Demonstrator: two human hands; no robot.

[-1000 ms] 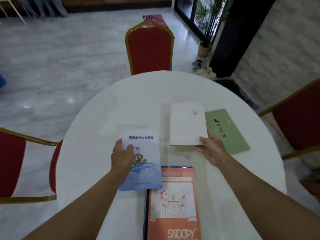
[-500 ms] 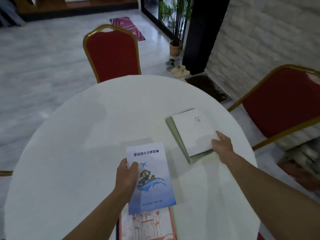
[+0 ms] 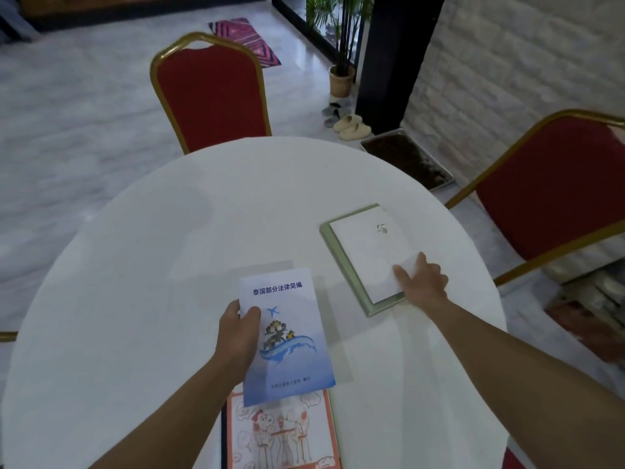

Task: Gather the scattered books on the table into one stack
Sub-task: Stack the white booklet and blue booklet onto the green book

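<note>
My left hand (image 3: 238, 336) grips a blue-and-white booklet (image 3: 287, 333) with a plane and whale drawing, held a little above the round white table (image 3: 152, 299). Its lower edge overlaps an orange cartoon notebook (image 3: 280, 434) lying at the table's near edge. To the right, a white book (image 3: 368, 252) lies on top of a green book (image 3: 341, 262), whose edge shows along the left and bottom. My right hand (image 3: 422, 282) rests flat on the white book's near right corner, fingers spread.
A red chair with a gold frame (image 3: 211, 93) stands behind the table, another red chair (image 3: 554, 187) at the right. On the floor beyond are slippers (image 3: 348, 125), a dark tray (image 3: 406, 159) and a potted plant (image 3: 341, 79).
The white book went from beside the green book to on top of it, under my right hand. My left hand kept the blue booklet, and the view shifted left.
</note>
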